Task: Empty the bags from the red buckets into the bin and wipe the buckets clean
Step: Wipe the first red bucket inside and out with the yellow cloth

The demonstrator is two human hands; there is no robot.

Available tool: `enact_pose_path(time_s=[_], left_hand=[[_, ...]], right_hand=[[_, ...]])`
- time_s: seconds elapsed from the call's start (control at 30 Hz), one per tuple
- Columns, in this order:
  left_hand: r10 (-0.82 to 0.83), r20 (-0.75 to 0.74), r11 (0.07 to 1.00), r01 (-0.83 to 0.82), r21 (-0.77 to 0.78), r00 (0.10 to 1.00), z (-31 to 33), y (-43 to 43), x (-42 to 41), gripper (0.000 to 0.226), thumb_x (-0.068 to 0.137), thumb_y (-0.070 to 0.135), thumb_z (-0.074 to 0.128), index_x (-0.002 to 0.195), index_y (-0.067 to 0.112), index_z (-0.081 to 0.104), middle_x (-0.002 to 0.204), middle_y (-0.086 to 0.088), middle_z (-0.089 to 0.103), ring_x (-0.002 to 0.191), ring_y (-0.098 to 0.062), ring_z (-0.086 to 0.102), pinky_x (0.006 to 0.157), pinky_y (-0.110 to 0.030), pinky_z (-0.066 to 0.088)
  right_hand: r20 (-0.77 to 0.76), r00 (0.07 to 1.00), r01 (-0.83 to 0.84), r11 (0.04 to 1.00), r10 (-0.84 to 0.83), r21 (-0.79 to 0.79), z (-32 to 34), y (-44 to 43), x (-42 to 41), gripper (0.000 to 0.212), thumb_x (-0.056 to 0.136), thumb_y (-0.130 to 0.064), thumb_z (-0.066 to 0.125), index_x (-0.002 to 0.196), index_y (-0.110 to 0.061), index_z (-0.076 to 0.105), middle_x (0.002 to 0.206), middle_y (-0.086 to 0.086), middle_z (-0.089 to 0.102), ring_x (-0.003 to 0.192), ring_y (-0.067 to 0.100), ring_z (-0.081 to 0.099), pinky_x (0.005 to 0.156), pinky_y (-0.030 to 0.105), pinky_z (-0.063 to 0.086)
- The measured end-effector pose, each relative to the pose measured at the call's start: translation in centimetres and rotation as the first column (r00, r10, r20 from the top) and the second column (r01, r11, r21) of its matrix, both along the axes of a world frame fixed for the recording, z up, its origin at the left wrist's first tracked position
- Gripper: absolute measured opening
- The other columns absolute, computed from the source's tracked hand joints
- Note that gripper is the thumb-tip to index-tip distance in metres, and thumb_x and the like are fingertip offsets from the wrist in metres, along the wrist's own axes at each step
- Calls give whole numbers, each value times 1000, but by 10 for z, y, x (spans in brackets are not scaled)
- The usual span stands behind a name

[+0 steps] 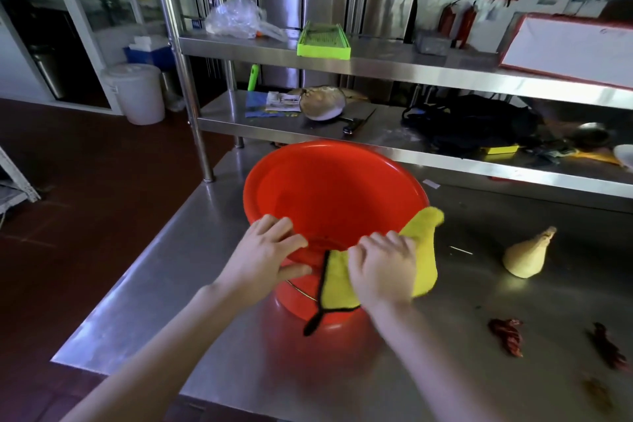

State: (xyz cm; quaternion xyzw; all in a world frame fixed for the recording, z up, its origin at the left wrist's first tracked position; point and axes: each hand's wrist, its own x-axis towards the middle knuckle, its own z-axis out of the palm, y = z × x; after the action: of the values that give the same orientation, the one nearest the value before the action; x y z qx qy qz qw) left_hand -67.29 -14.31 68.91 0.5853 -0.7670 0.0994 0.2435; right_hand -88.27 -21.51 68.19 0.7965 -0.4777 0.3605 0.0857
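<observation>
**Holding cloth to the bucket's near rim**

The bucket [335,202] stands upright on the table [154,277], towards the table's left end, its mouth open to the camera. No bag is visible inside it.

The left hand [267,257] grips the near-left rim, with its fingers curled over the lip and its thumb on the outer wall. The right hand [383,271] is just beside it on the near rim. Its fingers are bent over the cloth [424,250], pressing it against the lip. The cloth drapes down the outer wall, one corner rising past the right rim and a black-edged corner hanging low at the front.

The table's left edge runs diagonally near the bucket, and past it the floor [85,181] drops away. The bucket's far rim sits close under the front edge of the low shelf [394,144], so there is little room behind it. On that shelf a knife [358,122] lies just beyond the bucket.

To the right, bare steel separates the bucket from a pale cone-shaped lump [527,255], which lies well apart from it. Chillies [507,339] lie nearer the camera on the right. The strip of table near the person, in front of the bucket, is crossed only by the two forearms.
</observation>
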Motion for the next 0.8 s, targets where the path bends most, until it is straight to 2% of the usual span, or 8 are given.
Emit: enact_pose_path(time_s=[0.1, 0.2, 0.27, 0.4, 0.5, 0.57, 0.63, 0.8], left_hand=[[14, -68, 1000, -13, 17, 998, -4, 4, -14, 27, 68, 32, 66, 91, 17, 68, 85, 5, 47, 81, -15, 35, 76, -39, 47], [15, -176, 1000, -13, 14, 984, -6, 4, -11, 38, 76, 54, 59, 88, 19, 68, 85, 9, 45, 82, -6, 30, 79, -32, 36], [18, -188, 1000, -18, -2, 982, -7, 3, -13, 46, 78, 63, 57, 89, 20, 69, 87, 11, 44, 83, -3, 27, 81, -30, 30], [53, -103, 996, -60, -67, 993, -9, 3, -20, 45, 80, 64, 55, 89, 22, 68, 85, 9, 48, 81, -8, 33, 82, -28, 29], [91, -69, 994, -94, -51, 994, -7, 4, -24, 41, 78, 60, 57, 87, 21, 67, 84, 5, 49, 78, -16, 41, 77, -30, 34], [90, -54, 995, -92, -25, 994, -3, 4, -27, 25, 71, 41, 68, 84, 20, 67, 81, 4, 49, 74, -19, 43, 69, -32, 39], [75, -46, 997, -73, 32, 996, 1, 6, -26, 25, 60, 28, 73, 83, 19, 66, 80, 5, 48, 75, -17, 41, 66, -32, 37], [-36, 104, 992, 23, 121, 994, 19, 11, 31, 50, 83, 69, 50, 98, 24, 65, 94, 13, 57, 92, -11, 51, 88, -28, 41]], right_hand=[[-8, 998, -67, 997, 67, -36, -4, 15, 15, 31, 81, -19, 45, 50, -18, 45, 49, -4, 42, 55, 21, 39, 61, 35, 33], [-119, 952, -287, 958, 283, -24, 7, -11, -15, 29, 80, -19, 43, 52, -15, 51, 51, -3, 45, 54, 21, 42, 58, 35, 38], [-158, 918, -353, 932, 363, 86, 20, -40, -43, 33, 82, -21, 38, 54, -11, 53, 54, -1, 48, 59, 23, 46, 66, 38, 43], [-169, 949, -221, 942, 267, 252, 28, -70, -69, 37, 90, -17, 39, 65, -6, 64, 71, 3, 62, 83, 24, 55, 88, 36, 39], [-39, 988, -143, 980, 150, 137, 14, -30, -35, 38, 84, -20, 37, 53, -10, 57, 57, 3, 55, 66, 26, 52, 76, 36, 40], [-3, 994, -105, 991, 106, 86, 3, 4, -4, 36, 84, -21, 41, 49, -15, 50, 52, -1, 48, 58, 24, 45, 67, 36, 39], [7, 995, -101, 994, 101, 38, 0, 20, 10, 37, 85, -23, 46, 49, -18, 47, 50, -4, 45, 55, 21, 42, 62, 35, 35], [-91, 931, -344, 934, 352, 94, 13, -14, -34, 33, 82, -22, 42, 52, -14, 55, 53, -4, 50, 55, 19, 46, 60, 31, 38]])
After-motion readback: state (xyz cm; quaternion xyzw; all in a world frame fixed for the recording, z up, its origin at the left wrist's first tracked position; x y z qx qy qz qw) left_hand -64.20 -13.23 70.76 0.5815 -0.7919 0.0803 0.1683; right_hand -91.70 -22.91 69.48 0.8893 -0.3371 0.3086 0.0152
